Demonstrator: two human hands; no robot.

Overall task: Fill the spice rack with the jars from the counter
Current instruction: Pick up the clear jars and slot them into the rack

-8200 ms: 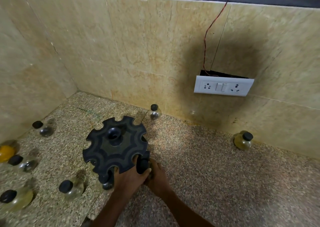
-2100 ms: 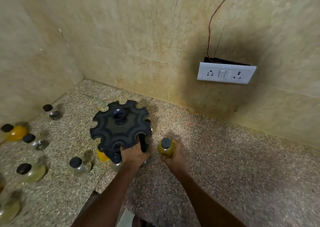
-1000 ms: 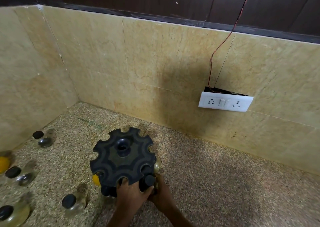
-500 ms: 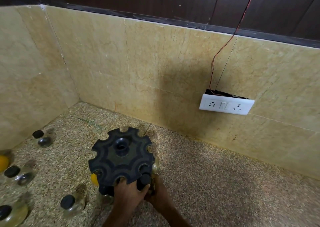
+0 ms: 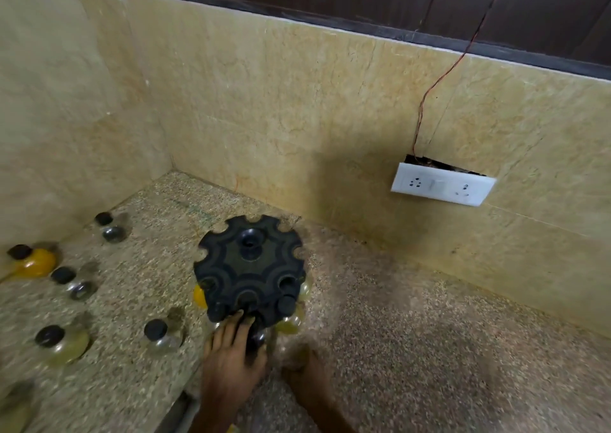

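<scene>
The black round spice rack (image 5: 249, 265) stands on the speckled counter (image 5: 413, 350). Its front slots hold a yellowish jar with a black cap (image 5: 288, 317) and, at the left edge, an orange jar (image 5: 199, 297). My left hand (image 5: 231, 360) grips the rack's front edge, fingers laid over it. My right hand (image 5: 307, 374) is blurred, just below and right of the rack, apart from the yellowish jar and holding nothing. Loose black-capped jars stand on the counter to the left: a clear one (image 5: 160, 335) nearest, a yellowish one (image 5: 61, 345) and an orange one (image 5: 33, 262).
More clear jars (image 5: 71, 282) (image 5: 109, 229) stand near the left wall. Tiled walls close the corner at the left and back. A white socket plate (image 5: 441, 184) with a red wire hangs on the back wall. The counter's front edge (image 5: 175, 409) runs below my left hand.
My right hand brought a yellowish jar to the rack's front slot, left it there and has drawn back. My left hand stayed on the rack.
</scene>
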